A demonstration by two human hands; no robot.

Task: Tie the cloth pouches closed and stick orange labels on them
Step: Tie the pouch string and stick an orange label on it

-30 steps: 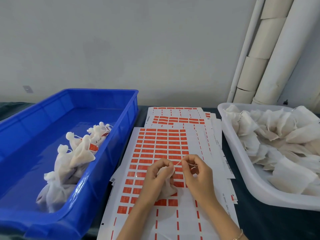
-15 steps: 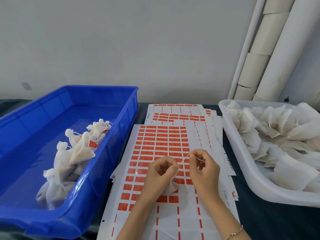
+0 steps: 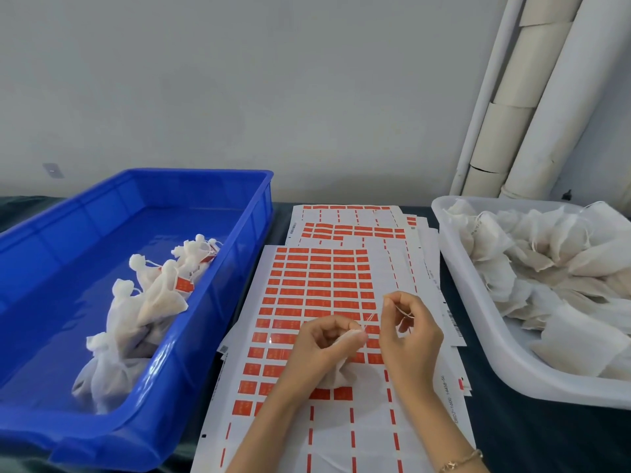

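My left grip point(image 3: 327, 339), fingers curled tight, pinches the gathered neck of a cloth pouch point(image 3: 338, 375) over the near half of the label sheet point(image 3: 372, 435). The pouch's body hangs below the fist, and I cannot tell whether it touches the sheet or just clears it. My right grip point(image 3: 409, 332), just beside the left and nearer the sheet's right edge, is clenched on the drawstring point(image 3: 369, 318): thumb and forefinger pinch the thread, with a turn of it looped over a finger. The string runs short and taut from the pouch's neck, slanting toward the sheet's far right corner. By my judgement, the pull that closes the knot goes along that slant, away from the left grip, which acts as the anchor. The pouch's long axis runs from the neck at my left fingertips back toward the sheet's near edge. I can see no label on this pouch. The orange labels point(image 3: 317, 285) lie in rows on the sheet, beneath and beyond both grips, within easy reach of either. Off the sheet's left edge, a blue bin point(image 3: 222, 302) holds tied pouches point(image 3: 153, 302), at least one showing an orange tag. Off the right edge, a white tub point(image 3: 485, 353) holds a heap of untied pouches point(image 3: 546, 268). The dark worktop point(image 3: 546, 438) carries the sheet, bin and tub.
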